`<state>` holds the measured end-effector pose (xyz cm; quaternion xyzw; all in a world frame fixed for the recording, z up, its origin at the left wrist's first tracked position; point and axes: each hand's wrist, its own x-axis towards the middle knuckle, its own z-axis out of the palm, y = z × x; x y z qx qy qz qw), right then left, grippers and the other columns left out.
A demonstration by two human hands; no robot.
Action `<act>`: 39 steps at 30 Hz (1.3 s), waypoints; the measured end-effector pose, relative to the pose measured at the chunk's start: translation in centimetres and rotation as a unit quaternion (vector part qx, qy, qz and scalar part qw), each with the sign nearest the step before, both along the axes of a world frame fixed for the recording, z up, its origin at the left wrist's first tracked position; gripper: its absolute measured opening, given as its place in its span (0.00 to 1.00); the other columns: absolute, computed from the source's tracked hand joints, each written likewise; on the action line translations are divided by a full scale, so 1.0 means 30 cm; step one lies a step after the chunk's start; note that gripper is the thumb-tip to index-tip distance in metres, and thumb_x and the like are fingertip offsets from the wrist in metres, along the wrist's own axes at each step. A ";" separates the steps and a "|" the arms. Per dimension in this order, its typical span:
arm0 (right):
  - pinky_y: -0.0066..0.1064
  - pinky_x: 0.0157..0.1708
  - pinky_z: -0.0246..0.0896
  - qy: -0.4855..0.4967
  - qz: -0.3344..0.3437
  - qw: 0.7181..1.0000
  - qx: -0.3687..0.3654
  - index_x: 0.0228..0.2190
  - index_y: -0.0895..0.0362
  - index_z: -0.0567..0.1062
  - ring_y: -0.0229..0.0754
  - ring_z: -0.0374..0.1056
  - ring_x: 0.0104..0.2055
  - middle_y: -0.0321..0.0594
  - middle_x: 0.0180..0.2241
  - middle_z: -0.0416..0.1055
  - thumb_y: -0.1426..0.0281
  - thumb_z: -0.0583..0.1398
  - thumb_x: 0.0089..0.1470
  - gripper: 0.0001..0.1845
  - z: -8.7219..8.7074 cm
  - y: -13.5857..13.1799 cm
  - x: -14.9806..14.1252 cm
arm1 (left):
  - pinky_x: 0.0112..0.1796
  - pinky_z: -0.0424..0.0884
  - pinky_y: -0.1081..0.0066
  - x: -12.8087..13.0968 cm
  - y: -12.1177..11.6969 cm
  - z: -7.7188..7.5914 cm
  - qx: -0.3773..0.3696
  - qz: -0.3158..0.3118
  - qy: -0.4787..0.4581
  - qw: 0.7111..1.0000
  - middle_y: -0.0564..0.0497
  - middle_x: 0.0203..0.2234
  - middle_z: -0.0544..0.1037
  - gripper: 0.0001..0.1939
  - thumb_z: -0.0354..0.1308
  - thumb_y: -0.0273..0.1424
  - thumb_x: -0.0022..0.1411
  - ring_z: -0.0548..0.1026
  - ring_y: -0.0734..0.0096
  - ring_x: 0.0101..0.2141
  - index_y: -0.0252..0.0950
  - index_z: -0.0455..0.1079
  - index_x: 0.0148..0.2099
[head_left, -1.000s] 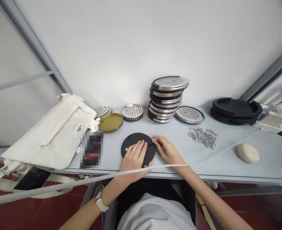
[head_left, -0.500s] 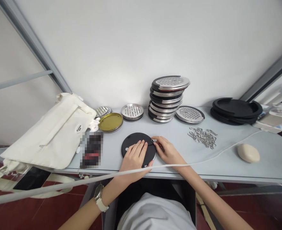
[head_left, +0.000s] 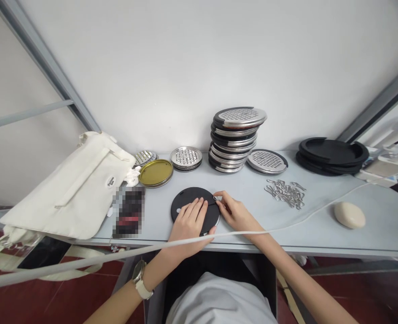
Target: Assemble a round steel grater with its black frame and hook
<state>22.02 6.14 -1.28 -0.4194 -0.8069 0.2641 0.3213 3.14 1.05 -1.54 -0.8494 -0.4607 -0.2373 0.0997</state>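
A black round grater holder (head_left: 187, 196) lies flat on the table, underside up it seems, with a thin silvery edge showing at its right. My left hand (head_left: 189, 221) rests across it, fingers stretched together over the top and thumb at the near right rim. At the right rim, the thumb and index finger of my right hand (head_left: 232, 209) pinch a small shiny metal hook (head_left: 215, 198), mostly covered by the fingertips. Similar loose metal hooks (head_left: 287, 193) lie in a pile to the right.
Behind stand a tall stack of black-rimmed graters (head_left: 234, 141), a single grater (head_left: 267, 161), metal grater discs (head_left: 186, 157) and gold lids (head_left: 156, 173). Black holders (head_left: 334, 153) sit right, near a beige rounded object (head_left: 350, 214). A white bag (head_left: 70, 189) is left. A white cable (head_left: 192, 239) crosses the foreground.
Hardly anything differs: the right fingertips shift very slightly at the holder's rim, and the left hand stays in place on top.
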 end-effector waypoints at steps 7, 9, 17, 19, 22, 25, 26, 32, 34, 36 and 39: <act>0.27 0.27 0.57 -0.006 0.005 1.000 -0.009 0.47 0.57 0.62 0.38 0.62 0.22 0.32 0.24 0.63 0.70 0.48 0.63 0.11 -0.002 0.003 0.003 | 0.54 0.63 0.55 -0.003 0.000 0.001 -0.006 0.003 0.008 1.000 0.36 0.58 0.66 0.29 0.51 0.39 0.64 0.64 0.53 0.58 0.25 0.61 0.61; 0.26 0.27 0.57 -0.004 0.008 1.000 -0.011 0.47 0.57 0.62 0.38 0.62 0.22 0.31 0.23 0.62 0.70 0.48 0.63 0.11 -0.002 0.003 0.005 | 0.54 0.63 0.56 -0.003 0.000 0.000 -0.005 0.004 0.008 1.000 0.36 0.58 0.66 0.29 0.52 0.39 0.63 0.64 0.53 0.58 0.26 0.61 0.61; 0.26 0.26 0.59 0.030 -0.016 0.999 -0.012 0.41 0.54 0.64 0.38 0.62 0.22 0.30 0.21 0.61 0.68 0.49 0.63 0.07 -0.009 0.000 0.002 | 0.53 0.63 0.55 -0.004 0.000 -0.002 -0.005 0.004 0.006 1.000 0.36 0.58 0.66 0.29 0.51 0.39 0.64 0.65 0.53 0.57 0.26 0.59 0.62; 0.27 0.26 0.59 0.039 -0.029 0.999 0.002 0.43 0.55 0.62 0.38 0.63 0.23 0.31 0.22 0.62 0.69 0.49 0.63 0.08 -0.014 0.000 -0.001 | 0.54 0.63 0.55 -0.003 0.000 -0.002 -0.004 0.003 0.006 1.000 0.36 0.58 0.66 0.29 0.51 0.39 0.64 0.65 0.53 0.57 0.26 0.59 0.62; 0.28 0.27 0.60 0.047 -0.044 0.998 0.018 0.42 0.55 0.61 0.39 0.64 0.25 0.34 0.25 0.64 0.69 0.49 0.63 0.06 -0.018 0.001 -0.002 | 0.54 0.64 0.56 -0.001 0.001 0.000 0.000 0.002 0.004 1.000 0.36 0.57 0.66 0.29 0.52 0.38 0.63 0.65 0.53 0.57 0.26 0.60 0.61; 0.30 0.30 0.60 0.043 -0.040 0.998 0.030 0.36 0.54 0.61 0.40 0.65 0.29 0.37 0.29 0.66 0.70 0.49 0.63 0.03 -0.018 0.002 -0.002 | 0.54 0.64 0.56 0.001 0.000 0.003 0.001 0.004 0.003 1.000 0.36 0.57 0.67 0.28 0.52 0.38 0.63 0.65 0.53 0.57 0.27 0.60 0.61; 0.30 0.31 0.61 0.042 -0.038 0.998 0.035 0.35 0.54 0.61 0.41 0.65 0.30 0.38 0.30 0.66 0.70 0.49 0.63 0.04 -0.017 0.003 -0.002 | 0.54 0.64 0.56 0.001 0.000 0.004 0.002 0.005 0.003 1.000 0.36 0.57 0.67 0.28 0.52 0.38 0.63 0.65 0.53 0.57 0.27 0.61 0.61; 0.37 0.39 0.61 0.025 -0.058 0.994 0.093 0.32 0.55 0.64 0.45 0.64 0.36 0.41 0.32 0.66 0.72 0.52 0.61 0.04 -0.013 0.010 -0.004 | 0.53 0.64 0.57 0.000 0.000 0.006 0.013 0.000 0.009 1.000 0.35 0.56 0.67 0.28 0.52 0.38 0.63 0.65 0.53 0.57 0.24 0.61 0.60; 0.39 0.39 0.61 0.017 -0.061 0.993 0.103 0.32 0.55 0.65 0.46 0.64 0.36 0.42 0.32 0.67 0.73 0.52 0.60 0.05 -0.011 0.013 -0.003 | 0.53 0.64 0.56 -0.001 0.001 0.005 0.012 0.000 0.010 1.000 0.35 0.57 0.67 0.28 0.52 0.38 0.63 0.65 0.53 0.57 0.25 0.61 0.60; 0.39 0.39 0.60 0.009 -0.061 0.993 0.105 0.31 0.55 0.65 0.46 0.64 0.35 0.41 0.30 0.68 0.73 0.52 0.60 0.05 -0.008 0.015 -0.003 | 0.53 0.64 0.56 -0.002 0.001 0.004 0.008 0.001 0.008 1.000 0.35 0.57 0.67 0.28 0.52 0.38 0.63 0.65 0.53 0.57 0.26 0.61 0.61; 0.38 0.37 0.61 0.023 -0.053 0.994 0.088 0.31 0.55 0.66 0.44 0.64 0.33 0.40 0.30 0.68 0.72 0.52 0.61 0.06 -0.004 0.014 -0.004 | 0.53 0.64 0.56 -0.001 0.002 0.003 0.005 0.001 0.005 1.000 0.35 0.57 0.67 0.28 0.52 0.38 0.63 0.65 0.53 0.57 0.26 0.60 0.61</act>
